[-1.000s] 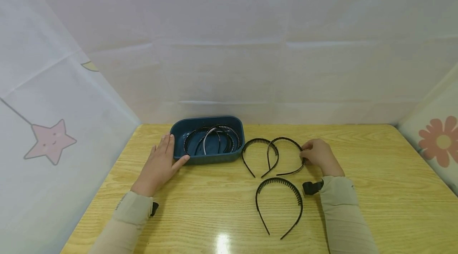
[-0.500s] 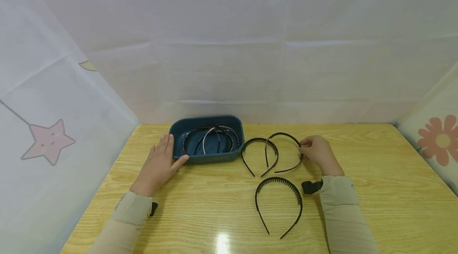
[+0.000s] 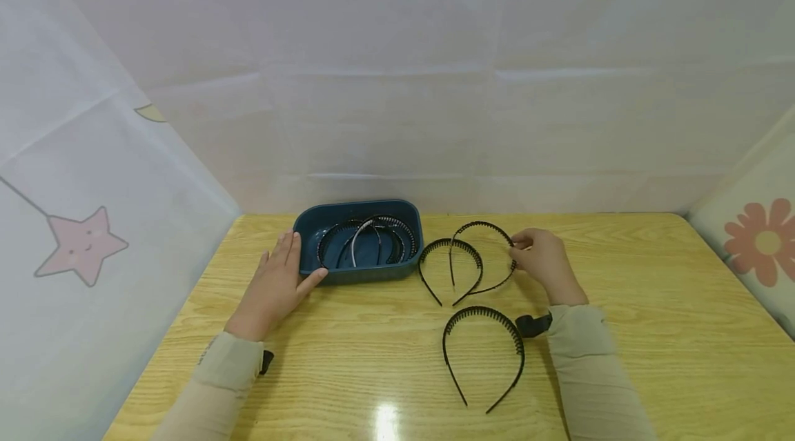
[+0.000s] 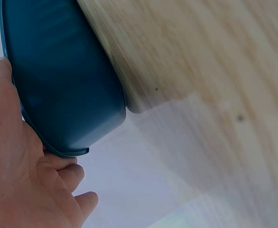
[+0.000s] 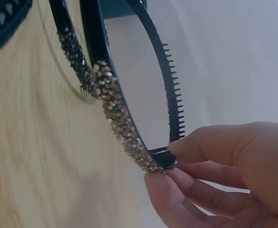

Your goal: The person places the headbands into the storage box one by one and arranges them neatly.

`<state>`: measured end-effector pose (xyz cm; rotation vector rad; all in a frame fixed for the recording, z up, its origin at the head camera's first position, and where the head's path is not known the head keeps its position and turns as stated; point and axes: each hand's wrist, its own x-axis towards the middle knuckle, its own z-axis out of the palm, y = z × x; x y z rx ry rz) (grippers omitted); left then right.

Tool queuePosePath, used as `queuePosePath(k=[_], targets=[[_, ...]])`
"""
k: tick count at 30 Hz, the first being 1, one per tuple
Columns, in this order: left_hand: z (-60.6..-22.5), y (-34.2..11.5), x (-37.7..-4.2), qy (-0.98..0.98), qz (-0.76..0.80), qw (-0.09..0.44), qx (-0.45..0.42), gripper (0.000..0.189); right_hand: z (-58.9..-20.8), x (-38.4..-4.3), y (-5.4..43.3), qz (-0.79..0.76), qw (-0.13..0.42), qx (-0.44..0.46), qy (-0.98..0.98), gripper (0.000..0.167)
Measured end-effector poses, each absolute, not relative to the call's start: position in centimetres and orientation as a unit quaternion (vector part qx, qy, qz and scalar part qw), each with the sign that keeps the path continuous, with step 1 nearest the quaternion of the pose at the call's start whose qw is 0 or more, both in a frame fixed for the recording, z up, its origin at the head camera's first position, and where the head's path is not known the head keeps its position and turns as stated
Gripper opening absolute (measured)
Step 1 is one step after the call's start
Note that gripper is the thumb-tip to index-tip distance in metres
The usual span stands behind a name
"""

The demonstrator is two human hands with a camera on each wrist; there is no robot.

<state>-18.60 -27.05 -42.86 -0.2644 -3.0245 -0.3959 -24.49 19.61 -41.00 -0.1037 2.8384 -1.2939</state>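
Note:
In the head view a blue plastic box [image 3: 360, 277] stands at the table's back edge, with several black toothed headbands [image 3: 363, 226] lying inside. My left hand [image 3: 276, 284] rests against its left end, fingers straight along the wall and thumb at the front; the left wrist view shows the same hand [image 4: 23, 156] at the box's rim [image 4: 63, 153]. My right hand [image 3: 546, 261] pinches a headband [image 3: 484, 223] by its right side. Glittery stones cover that headband [image 5: 122, 128] in the right wrist view, its comb teeth facing inward. It overlaps another headband [image 3: 446, 242] to the left.
A further black headband [image 3: 483, 310] lies nearer the front on the wooden table [image 3: 348, 372], its ends toward me. Behind the table hangs a pale cloth backdrop [image 3: 397, 116], with printed side panels at left and right.
My right hand has moved left and slightly away from me, carrying the pinched headband, which overlaps more of its neighbour. My left hand and the box stay put.

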Motion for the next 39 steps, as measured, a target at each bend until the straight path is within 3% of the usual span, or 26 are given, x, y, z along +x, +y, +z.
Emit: queuePosePath(k=[6,23,39], targets=[[-42.9,-27.2,-18.6,-0.987,-0.127,0.04,-0.086,0.1,-40.7,-24.3,19.0,-0.398,-0.037,-0.052,0.915,0.033],[-43.2,-27.1,-18.9,-0.986,-0.132,0.046,-0.089,0.101,-40.0,-23.7,16.9,-0.434,-0.102,-0.046,0.894,0.031],[-43.3,-27.0,-18.9,-0.987,-0.128,0.043,-0.088,0.101,-39.9,-23.0,13.5,-0.475,-0.132,-0.075,0.867,0.028]])
